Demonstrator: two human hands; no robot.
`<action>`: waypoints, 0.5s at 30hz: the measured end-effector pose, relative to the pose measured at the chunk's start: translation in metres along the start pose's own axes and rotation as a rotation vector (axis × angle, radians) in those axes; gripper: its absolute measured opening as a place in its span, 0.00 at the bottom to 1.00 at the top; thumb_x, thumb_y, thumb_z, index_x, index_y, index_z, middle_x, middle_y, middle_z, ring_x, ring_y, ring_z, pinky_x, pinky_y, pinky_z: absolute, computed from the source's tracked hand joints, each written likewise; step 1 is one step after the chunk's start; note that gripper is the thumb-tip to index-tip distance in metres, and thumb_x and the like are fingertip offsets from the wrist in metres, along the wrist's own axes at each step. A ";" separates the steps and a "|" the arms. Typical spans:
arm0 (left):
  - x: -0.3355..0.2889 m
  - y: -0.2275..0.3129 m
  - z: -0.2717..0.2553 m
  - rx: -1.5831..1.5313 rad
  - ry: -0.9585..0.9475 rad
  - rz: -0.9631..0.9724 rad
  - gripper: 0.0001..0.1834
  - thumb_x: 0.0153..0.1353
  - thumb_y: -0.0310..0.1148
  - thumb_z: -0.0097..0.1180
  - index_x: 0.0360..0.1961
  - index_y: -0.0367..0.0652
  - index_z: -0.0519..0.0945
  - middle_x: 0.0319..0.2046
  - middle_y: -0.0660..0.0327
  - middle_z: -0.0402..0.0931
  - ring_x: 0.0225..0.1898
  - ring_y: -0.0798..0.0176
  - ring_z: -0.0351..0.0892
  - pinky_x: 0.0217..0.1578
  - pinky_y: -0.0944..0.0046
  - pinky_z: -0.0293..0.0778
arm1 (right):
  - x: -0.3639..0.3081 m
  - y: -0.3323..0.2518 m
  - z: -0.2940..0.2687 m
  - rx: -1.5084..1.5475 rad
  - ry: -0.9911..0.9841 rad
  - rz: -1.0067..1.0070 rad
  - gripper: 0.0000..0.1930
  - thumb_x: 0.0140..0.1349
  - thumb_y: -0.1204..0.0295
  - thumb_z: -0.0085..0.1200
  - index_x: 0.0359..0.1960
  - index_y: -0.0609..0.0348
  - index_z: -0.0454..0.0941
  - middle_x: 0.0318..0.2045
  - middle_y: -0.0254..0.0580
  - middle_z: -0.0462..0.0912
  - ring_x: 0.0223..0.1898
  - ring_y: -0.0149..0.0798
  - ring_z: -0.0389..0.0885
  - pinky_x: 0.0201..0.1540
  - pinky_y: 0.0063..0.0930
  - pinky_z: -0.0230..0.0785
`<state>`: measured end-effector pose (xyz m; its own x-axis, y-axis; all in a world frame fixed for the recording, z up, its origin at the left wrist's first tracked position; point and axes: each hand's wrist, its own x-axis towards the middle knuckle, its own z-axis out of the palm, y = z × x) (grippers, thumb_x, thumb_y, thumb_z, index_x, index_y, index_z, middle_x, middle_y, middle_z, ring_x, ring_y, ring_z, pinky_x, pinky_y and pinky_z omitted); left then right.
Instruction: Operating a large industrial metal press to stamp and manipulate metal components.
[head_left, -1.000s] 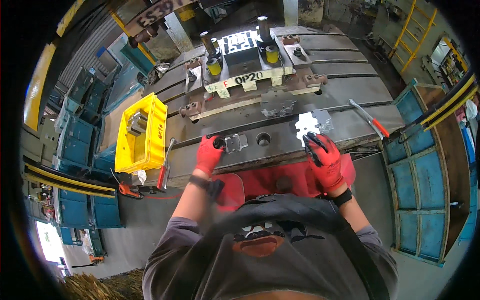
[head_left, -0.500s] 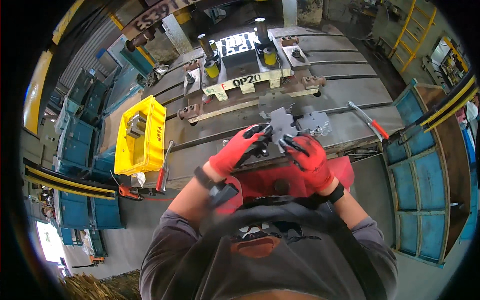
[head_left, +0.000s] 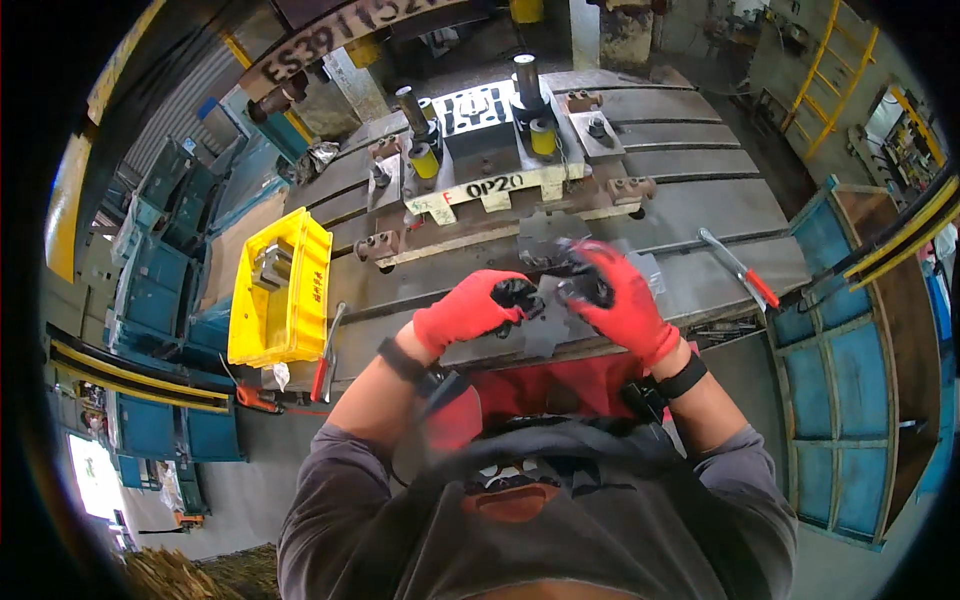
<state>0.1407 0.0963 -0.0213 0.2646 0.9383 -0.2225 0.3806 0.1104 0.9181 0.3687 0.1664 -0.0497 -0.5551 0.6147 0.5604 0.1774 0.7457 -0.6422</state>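
Both red-gloved hands, left hand (head_left: 470,308) and right hand (head_left: 620,300), are closed in a grip on a flat grey metal plate (head_left: 545,325), held above the near edge of the slotted steel press bed (head_left: 700,200). The plate is blurred, so its long axis cannot be told. A yellow crate (head_left: 285,290) sits at the bed's left edge, with blue bins (head_left: 150,290) on the workshop floor beyond.

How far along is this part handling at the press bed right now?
Done: flat grey metal part is lifted off the press bed. In hand: left hand and right hand grip it together. Left: it is not in the die fixture or the yellow bin.
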 end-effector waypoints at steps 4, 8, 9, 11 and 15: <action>0.002 -0.003 -0.009 0.135 0.126 0.068 0.15 0.48 0.19 0.54 0.40 0.39 0.78 0.28 0.67 0.77 0.28 0.75 0.72 0.29 0.73 0.70 | 0.033 0.006 0.005 0.202 -0.265 0.156 0.19 0.47 0.72 0.61 0.44 0.59 0.77 0.38 0.47 0.80 0.40 0.45 0.79 0.44 0.31 0.70; -0.009 -0.026 -0.032 0.103 0.445 0.115 0.12 0.51 0.24 0.56 0.39 0.39 0.78 0.29 0.66 0.77 0.27 0.76 0.71 0.28 0.74 0.69 | 0.080 0.020 0.016 0.200 -0.121 0.246 0.15 0.49 0.68 0.60 0.39 0.60 0.79 0.31 0.47 0.82 0.34 0.42 0.81 0.38 0.29 0.71; -0.019 -0.037 -0.041 0.009 0.482 0.081 0.11 0.51 0.24 0.56 0.39 0.38 0.78 0.29 0.65 0.77 0.28 0.75 0.72 0.29 0.73 0.69 | 0.098 0.025 0.018 0.182 -0.076 0.265 0.15 0.49 0.67 0.60 0.38 0.60 0.79 0.31 0.48 0.82 0.34 0.44 0.81 0.38 0.30 0.72; -0.041 -0.056 -0.056 -0.178 0.544 0.020 0.10 0.53 0.26 0.57 0.38 0.38 0.78 0.29 0.64 0.78 0.28 0.73 0.72 0.31 0.70 0.70 | 0.137 0.054 0.026 0.243 0.053 0.204 0.14 0.50 0.64 0.61 0.36 0.60 0.80 0.27 0.46 0.82 0.29 0.37 0.81 0.34 0.28 0.71; -0.092 -0.068 -0.065 -0.362 0.751 -0.128 0.08 0.57 0.29 0.53 0.37 0.39 0.77 0.29 0.65 0.77 0.25 0.75 0.70 0.25 0.74 0.66 | 0.224 0.082 0.038 0.122 0.271 0.274 0.14 0.48 0.68 0.60 0.37 0.57 0.80 0.29 0.46 0.83 0.31 0.42 0.81 0.34 0.31 0.71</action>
<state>0.0332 0.0239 -0.0418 -0.4697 0.8658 -0.1726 0.0258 0.2088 0.9776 0.2278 0.3555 0.0037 -0.2631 0.8442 0.4671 0.1819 0.5189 -0.8353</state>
